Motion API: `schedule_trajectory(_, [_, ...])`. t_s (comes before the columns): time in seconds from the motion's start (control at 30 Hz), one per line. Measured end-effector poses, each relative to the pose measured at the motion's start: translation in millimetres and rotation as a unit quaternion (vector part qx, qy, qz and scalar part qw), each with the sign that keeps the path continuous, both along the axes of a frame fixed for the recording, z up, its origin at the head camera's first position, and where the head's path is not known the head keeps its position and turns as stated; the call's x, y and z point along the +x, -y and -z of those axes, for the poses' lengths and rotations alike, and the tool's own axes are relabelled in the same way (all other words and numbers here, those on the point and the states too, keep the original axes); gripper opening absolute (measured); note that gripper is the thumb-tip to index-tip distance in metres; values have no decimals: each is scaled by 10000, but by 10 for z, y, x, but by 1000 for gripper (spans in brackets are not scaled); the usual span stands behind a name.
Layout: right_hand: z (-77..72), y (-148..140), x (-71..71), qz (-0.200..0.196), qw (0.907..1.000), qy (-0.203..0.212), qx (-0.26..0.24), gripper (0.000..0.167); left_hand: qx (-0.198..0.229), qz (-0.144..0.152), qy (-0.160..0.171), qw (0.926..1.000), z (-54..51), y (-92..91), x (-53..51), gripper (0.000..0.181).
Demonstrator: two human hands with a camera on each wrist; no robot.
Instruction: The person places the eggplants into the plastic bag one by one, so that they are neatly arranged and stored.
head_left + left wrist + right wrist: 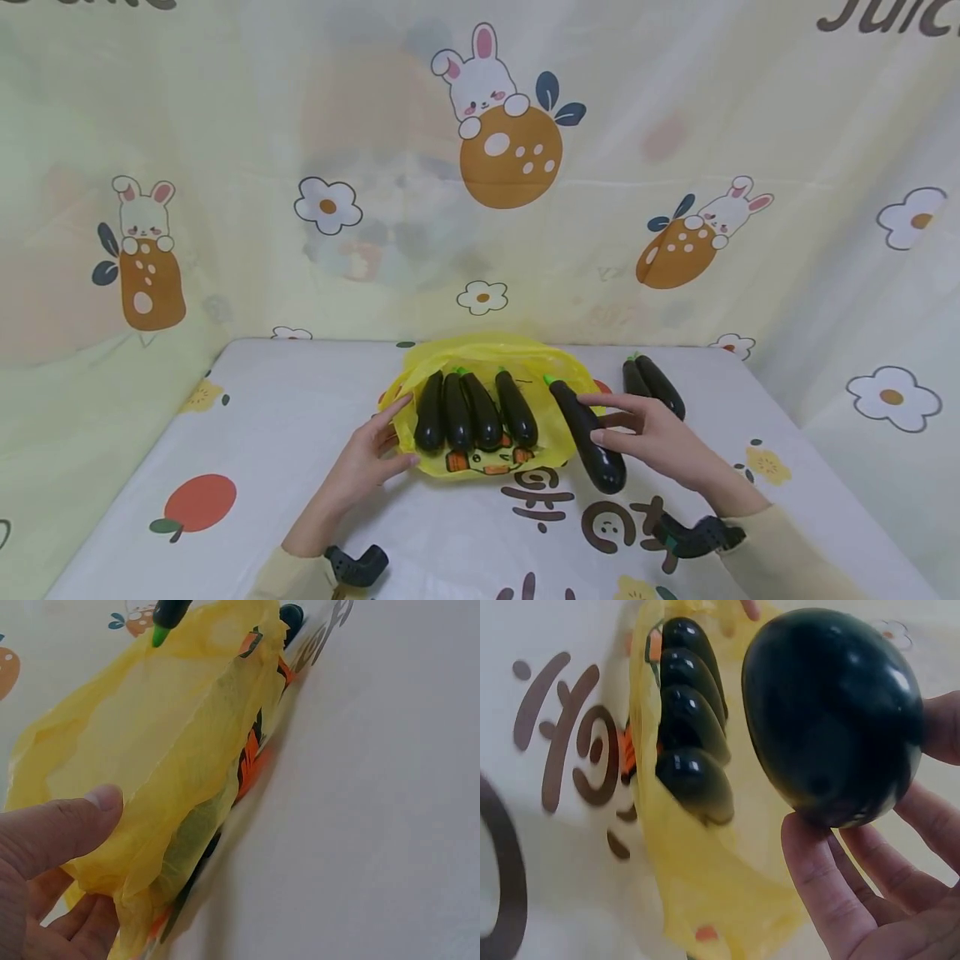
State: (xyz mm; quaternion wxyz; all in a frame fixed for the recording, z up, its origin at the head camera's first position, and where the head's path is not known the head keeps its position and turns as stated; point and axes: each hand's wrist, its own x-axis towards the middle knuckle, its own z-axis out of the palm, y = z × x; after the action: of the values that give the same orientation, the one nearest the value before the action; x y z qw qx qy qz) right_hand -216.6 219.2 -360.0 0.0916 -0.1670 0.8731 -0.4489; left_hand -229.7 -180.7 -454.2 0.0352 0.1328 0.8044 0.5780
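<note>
I'm watching the left hand (369,457) holding the yellow bag's (553,446) left edge, thumb and fingers apart; the right hand (663,433) is pinching an eggplant (581,421) at its right side. Glossy skin could be slipping from those fingertips. Only the head view is showing two eggplants (662,388) lying farther right.
</note>
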Motion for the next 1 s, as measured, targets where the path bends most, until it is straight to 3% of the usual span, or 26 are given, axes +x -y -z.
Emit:
schedule_trajectory(0.73, [319, 1158, -642, -309, 9991, 119, 246, 48, 139, 98, -27, 9999, 50, 25, -9, 86])
schedule_trajectory(1.0, [297, 1509, -799, -343, 9984, -69, 443, 47, 150, 106, -31, 9998, 37, 24, -24, 85])
